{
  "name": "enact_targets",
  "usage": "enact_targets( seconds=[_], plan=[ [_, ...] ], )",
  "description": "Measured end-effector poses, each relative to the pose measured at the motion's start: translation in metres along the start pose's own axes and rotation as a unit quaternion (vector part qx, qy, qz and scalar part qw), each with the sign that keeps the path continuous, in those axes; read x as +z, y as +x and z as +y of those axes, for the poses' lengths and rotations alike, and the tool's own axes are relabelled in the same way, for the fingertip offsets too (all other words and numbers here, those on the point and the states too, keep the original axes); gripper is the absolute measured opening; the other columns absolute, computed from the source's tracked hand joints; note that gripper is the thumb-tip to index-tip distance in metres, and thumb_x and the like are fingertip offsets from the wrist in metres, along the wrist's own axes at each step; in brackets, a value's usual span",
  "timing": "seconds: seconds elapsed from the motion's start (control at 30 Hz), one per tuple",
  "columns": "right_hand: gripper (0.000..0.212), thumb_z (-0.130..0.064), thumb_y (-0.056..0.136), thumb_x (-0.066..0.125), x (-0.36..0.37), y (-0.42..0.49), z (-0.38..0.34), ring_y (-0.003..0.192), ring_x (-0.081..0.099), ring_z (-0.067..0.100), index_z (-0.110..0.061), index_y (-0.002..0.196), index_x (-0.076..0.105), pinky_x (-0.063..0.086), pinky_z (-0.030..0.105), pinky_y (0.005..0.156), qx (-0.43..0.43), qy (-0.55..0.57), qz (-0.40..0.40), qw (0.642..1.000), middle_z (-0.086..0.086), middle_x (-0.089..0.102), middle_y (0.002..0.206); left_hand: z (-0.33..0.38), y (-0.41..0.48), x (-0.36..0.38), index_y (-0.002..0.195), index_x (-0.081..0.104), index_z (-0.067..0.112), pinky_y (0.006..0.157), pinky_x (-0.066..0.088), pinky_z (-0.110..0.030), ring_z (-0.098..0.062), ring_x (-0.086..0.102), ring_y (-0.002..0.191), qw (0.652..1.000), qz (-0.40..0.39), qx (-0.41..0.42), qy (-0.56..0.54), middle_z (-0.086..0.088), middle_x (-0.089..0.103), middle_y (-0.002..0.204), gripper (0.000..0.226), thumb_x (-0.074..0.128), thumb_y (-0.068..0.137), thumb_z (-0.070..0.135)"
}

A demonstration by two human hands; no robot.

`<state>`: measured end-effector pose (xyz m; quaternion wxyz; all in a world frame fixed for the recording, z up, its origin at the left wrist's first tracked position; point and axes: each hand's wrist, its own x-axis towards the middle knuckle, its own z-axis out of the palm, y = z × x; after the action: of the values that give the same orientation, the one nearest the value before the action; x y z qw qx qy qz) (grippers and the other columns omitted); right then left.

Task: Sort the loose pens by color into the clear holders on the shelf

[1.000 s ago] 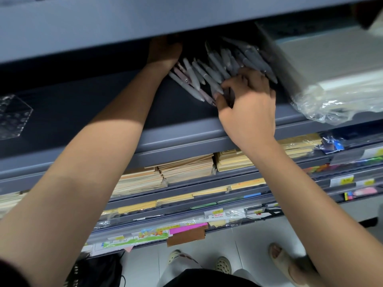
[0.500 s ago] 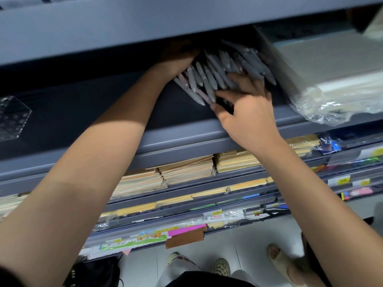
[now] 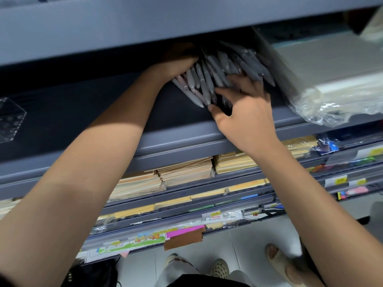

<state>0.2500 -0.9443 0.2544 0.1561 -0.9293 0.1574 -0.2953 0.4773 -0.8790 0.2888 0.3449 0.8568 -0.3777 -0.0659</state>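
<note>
A heap of loose pens [image 3: 217,77], mostly grey with a few pale pink ones, lies at the back of the dark shelf [image 3: 186,139] under the upper shelf board. My left hand [image 3: 178,61] reaches into the shadow and presses against the heap's left side; its fingertips are hard to see. My right hand [image 3: 244,108] rests on the heap's near right side with fingers spread over the pens and the thumb stretched left under the pen tips. One clear holder [image 3: 10,121] stands at the shelf's far left, well away from the pens.
A plastic-wrapped stack of paper [image 3: 331,85] crowds the pens from the right. The upper shelf board [image 3: 145,23] hangs low over the heap. Lower shelves hold envelope packs [image 3: 186,170] and sticky notes. Feet in sandals stand on the white floor below.
My left hand has slid right and pushed the pens into a tighter heap. My right hand has spread its fingers and settled over the pens.
</note>
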Motion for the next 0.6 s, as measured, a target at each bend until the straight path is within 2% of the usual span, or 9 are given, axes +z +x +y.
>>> enact_targets(
  seconds=[0.07,0.2,0.33,0.43,0.5,0.6],
  plan=[
    [0.037,-0.041,0.082,0.064,0.001,0.000,0.000,0.130,0.040,0.029,-0.025,0.115,0.069,0.033,0.047,0.106,0.001,-0.003,0.007,1.000,-0.002,0.050,0.139,0.001,0.000,0.001,0.116,0.068,0.009,0.066,0.043,-0.008,-0.007,0.057,0.091,1.000,0.018,0.013,-0.002,0.000,0.062,0.102,0.025,0.053,0.098,0.016],
    [0.025,-0.039,0.083,0.065,0.004,0.001,-0.001,0.128,0.044,0.030,-0.025,0.102,0.071,0.035,0.046,0.105,0.022,-0.005,0.032,0.999,0.000,0.054,0.135,0.005,0.001,0.005,0.117,0.067,0.003,0.072,0.037,-0.004,-0.008,0.054,0.099,0.998,0.041,0.038,-0.006,-0.002,0.061,0.106,0.024,0.055,0.097,0.011],
    [0.028,-0.045,0.079,0.064,0.004,0.001,-0.003,0.126,0.045,0.028,-0.025,0.097,0.072,0.036,0.043,0.102,0.028,-0.004,0.041,0.999,-0.001,0.056,0.131,0.004,0.003,0.003,0.117,0.069,0.006,0.091,0.044,-0.021,-0.018,0.061,0.113,0.996,0.089,-0.003,-0.009,-0.010,0.068,0.119,0.027,0.054,0.097,0.017],
    [0.034,-0.046,0.074,0.063,0.001,-0.001,-0.002,0.127,0.042,0.027,-0.025,0.100,0.071,0.035,0.044,0.103,0.014,0.002,0.014,1.000,-0.003,0.053,0.134,0.002,0.006,0.001,0.126,0.067,0.011,0.100,0.040,-0.022,-0.018,0.055,0.127,0.990,0.126,-0.062,-0.023,-0.007,0.064,0.135,0.033,0.053,0.099,0.023],
    [0.035,-0.047,0.074,0.066,0.000,-0.001,-0.001,0.130,0.040,0.025,-0.027,0.104,0.070,0.032,0.044,0.106,0.014,0.004,0.002,1.000,-0.004,0.050,0.137,0.004,0.006,0.004,0.126,0.067,0.010,0.104,0.040,-0.024,-0.018,0.054,0.129,0.984,0.155,-0.070,-0.056,-0.008,0.063,0.136,0.032,0.054,0.098,0.020],
    [0.038,-0.051,0.075,0.071,-0.001,0.004,0.000,0.133,0.036,0.020,-0.031,0.107,0.070,0.029,0.039,0.107,0.028,0.027,-0.007,0.999,-0.007,0.048,0.139,0.010,0.005,0.012,0.121,0.069,0.008,0.101,0.042,-0.023,-0.019,0.057,0.125,0.977,0.193,-0.063,-0.061,-0.009,0.066,0.131,0.030,0.055,0.097,0.018]
  ],
)
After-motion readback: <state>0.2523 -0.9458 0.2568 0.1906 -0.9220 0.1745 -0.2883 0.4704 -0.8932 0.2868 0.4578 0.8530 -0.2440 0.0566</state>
